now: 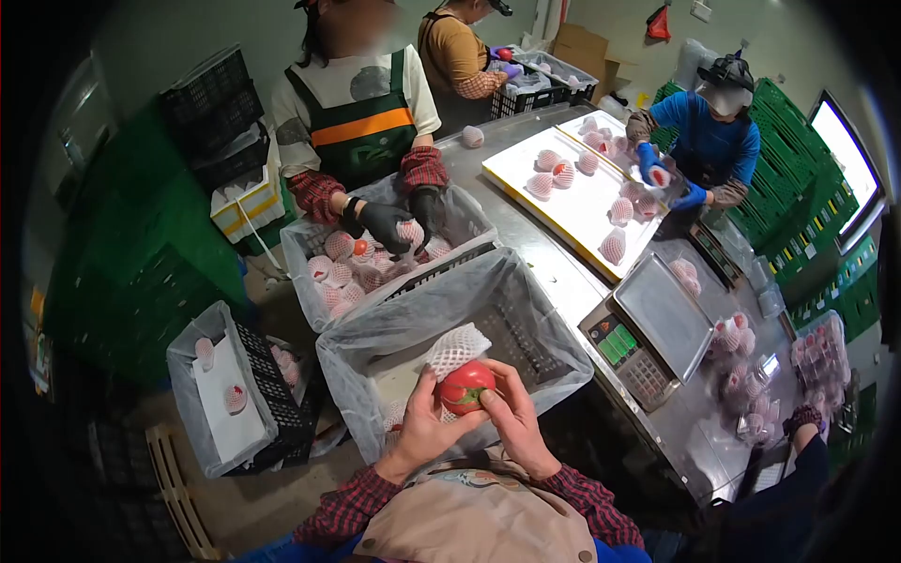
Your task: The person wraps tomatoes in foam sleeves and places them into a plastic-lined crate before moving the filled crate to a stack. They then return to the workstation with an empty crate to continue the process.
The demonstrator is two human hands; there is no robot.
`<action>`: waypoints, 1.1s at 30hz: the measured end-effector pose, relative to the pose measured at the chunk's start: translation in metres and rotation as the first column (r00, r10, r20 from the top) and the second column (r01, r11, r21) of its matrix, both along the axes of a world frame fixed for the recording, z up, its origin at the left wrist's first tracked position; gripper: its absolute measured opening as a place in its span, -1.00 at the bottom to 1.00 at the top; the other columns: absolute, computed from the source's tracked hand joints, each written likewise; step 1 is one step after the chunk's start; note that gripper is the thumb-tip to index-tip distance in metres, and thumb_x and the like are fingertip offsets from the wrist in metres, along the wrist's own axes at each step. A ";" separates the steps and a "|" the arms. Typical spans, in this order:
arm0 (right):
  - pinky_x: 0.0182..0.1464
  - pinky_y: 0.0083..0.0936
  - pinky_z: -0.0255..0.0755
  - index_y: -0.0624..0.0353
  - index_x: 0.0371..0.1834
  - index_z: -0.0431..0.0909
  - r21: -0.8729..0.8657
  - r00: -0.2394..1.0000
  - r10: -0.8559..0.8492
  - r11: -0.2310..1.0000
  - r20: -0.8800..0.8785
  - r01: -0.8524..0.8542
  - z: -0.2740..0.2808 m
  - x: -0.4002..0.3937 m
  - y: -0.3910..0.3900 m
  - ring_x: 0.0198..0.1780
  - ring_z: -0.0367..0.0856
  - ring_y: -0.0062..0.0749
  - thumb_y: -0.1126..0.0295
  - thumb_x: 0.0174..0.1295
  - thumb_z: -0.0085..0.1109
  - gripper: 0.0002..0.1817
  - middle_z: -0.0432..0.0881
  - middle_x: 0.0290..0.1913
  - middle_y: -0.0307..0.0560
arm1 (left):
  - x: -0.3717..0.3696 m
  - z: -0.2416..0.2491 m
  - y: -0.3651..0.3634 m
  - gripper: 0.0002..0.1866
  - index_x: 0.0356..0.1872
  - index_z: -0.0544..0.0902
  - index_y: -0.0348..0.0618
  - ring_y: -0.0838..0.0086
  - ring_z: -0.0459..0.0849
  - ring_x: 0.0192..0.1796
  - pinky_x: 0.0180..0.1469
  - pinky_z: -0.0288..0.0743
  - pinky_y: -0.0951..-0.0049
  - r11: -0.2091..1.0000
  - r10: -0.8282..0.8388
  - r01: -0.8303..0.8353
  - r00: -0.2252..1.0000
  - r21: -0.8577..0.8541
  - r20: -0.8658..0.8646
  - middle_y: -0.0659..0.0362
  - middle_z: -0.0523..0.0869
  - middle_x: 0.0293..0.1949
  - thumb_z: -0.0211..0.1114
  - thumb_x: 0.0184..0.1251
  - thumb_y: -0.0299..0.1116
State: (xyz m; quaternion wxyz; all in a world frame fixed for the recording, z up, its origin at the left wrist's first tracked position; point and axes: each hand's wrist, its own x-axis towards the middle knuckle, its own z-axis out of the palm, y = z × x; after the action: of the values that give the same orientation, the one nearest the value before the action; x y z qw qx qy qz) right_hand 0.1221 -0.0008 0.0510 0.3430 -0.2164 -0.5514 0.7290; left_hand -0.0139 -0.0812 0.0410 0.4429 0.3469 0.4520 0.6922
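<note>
**Two bare hands hold a red tomato above a lined crate**

In the head view, the left hand [424, 427] holds the red tomato [467, 385] from its left side, fingers bent against it. The right hand [519, 422] closes on the other side, its thumb near the green stem end, which faces the wearer. The tomato sits between the two hands, partly bare, with a white foam net sleeve [458, 347] standing out from its far side.

Below both hands is the lined crate [347, 375], its clear plastic liner folded over the rim. Just left of the left hand, some netted fruit shows inside, partly hidden.

Beyond the left hand, a second crate [427, 283] holds many netted fruits, and a co-worker's black-gloved hands [383, 225] handle one above them. Well to the left of the left hand, a smaller crate [208, 427] has two netted fruits on a white sheet.

To the right of the right hand, a scale [648, 375] with a lit green display rests on the metal table [563, 293]. Farther beyond that hand lies a white tray [574, 211] bearing netted fruits; past it, another co-worker's blue-gloved hands [649, 161] hold a clear package.
</note>
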 end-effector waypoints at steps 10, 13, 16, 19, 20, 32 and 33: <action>0.03 -0.36 0.57 0.19 0.46 0.29 -0.538 0.939 0.155 0.786 -0.307 -0.305 -0.007 0.004 0.006 0.04 0.64 -0.26 0.06 0.60 -0.03 -0.46 0.56 0.21 0.04 | -0.009 -0.001 -0.009 -0.54 0.21 0.51 -0.34 0.47 0.61 0.15 0.27 0.45 0.46 0.998 0.053 -0.053 0.998 -0.020 0.017 0.15 0.56 0.16 0.45 0.39 -0.42; -0.16 -0.42 0.61 0.18 0.43 0.31 -0.561 0.942 0.167 0.767 -0.293 -0.311 -0.006 0.003 0.002 -0.17 0.68 -0.26 -0.12 0.54 -0.03 -0.35 0.59 0.11 0.14 | -0.007 0.008 -0.009 -0.72 0.17 0.58 -0.33 0.53 0.61 0.11 0.20 0.46 0.50 0.993 0.091 -0.086 0.994 -0.081 0.058 0.16 0.65 0.10 0.25 0.58 -0.40; -0.45 -0.54 0.57 0.18 0.38 0.32 -0.625 0.922 0.217 0.683 -0.322 -0.379 -0.009 0.011 0.006 -0.46 0.63 -0.33 -0.29 0.44 -0.01 -0.23 0.61 -0.05 0.24 | -0.008 -0.006 -0.008 -0.75 0.16 0.61 -0.32 0.55 0.62 0.08 0.17 0.48 0.49 0.977 0.214 -0.215 0.975 -0.011 -0.051 0.17 0.71 0.05 0.12 0.66 -0.40; -0.81 -0.70 0.28 0.24 0.27 0.38 -0.822 0.969 0.109 0.513 -0.222 -0.246 0.020 0.002 0.003 -0.80 0.34 -0.50 -0.37 0.40 -0.08 -0.18 0.58 -0.25 0.29 | -0.014 -0.013 -0.013 -0.72 0.20 0.60 -0.33 0.54 0.63 0.10 0.19 0.49 0.48 0.968 0.242 -0.247 0.965 -0.047 -0.103 0.15 0.72 0.08 0.09 0.68 -0.38; -0.82 -0.69 0.27 0.27 0.21 0.41 -0.897 0.987 0.059 0.412 -0.149 -0.160 0.029 -0.002 0.005 -0.82 0.31 -0.51 -0.38 0.40 -0.10 -0.18 0.59 -0.30 0.25 | -0.015 -0.010 -0.013 -0.72 0.20 0.59 -0.32 0.54 0.64 0.10 0.19 0.49 0.47 0.969 0.234 -0.242 0.960 -0.041 -0.155 0.14 0.72 0.09 0.13 0.65 -0.40; -0.66 -0.65 0.27 0.21 -0.02 0.57 -0.865 0.931 0.229 0.357 -0.284 -0.352 -0.030 0.017 0.013 -0.57 0.54 -0.50 0.03 0.57 -0.12 -0.56 0.69 -0.28 -0.05 | -0.007 -0.001 -0.004 -0.23 0.42 0.37 -0.32 0.35 0.53 0.37 0.45 0.39 0.31 0.988 -0.144 0.121 0.951 -0.101 -0.272 0.05 0.50 0.34 0.54 0.18 -0.57; -0.65 -0.65 0.24 0.20 -0.04 0.57 -0.860 0.948 0.242 0.418 -0.207 -0.295 -0.028 0.018 0.014 -0.58 0.50 -0.53 0.06 0.57 -0.11 -0.58 0.67 -0.30 -0.08 | -0.004 0.005 -0.001 -0.27 0.39 0.40 -0.32 0.38 0.57 0.31 0.41 0.42 0.34 0.993 -0.109 0.097 0.971 -0.066 -0.214 0.06 0.55 0.30 0.54 0.19 -0.55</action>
State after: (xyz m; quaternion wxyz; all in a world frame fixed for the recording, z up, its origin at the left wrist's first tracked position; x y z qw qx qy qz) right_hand 0.1399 0.0129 0.0227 0.0748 -0.2525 -0.1141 0.9579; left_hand -0.0179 -0.0825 0.0459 0.4355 0.4312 0.4980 0.6135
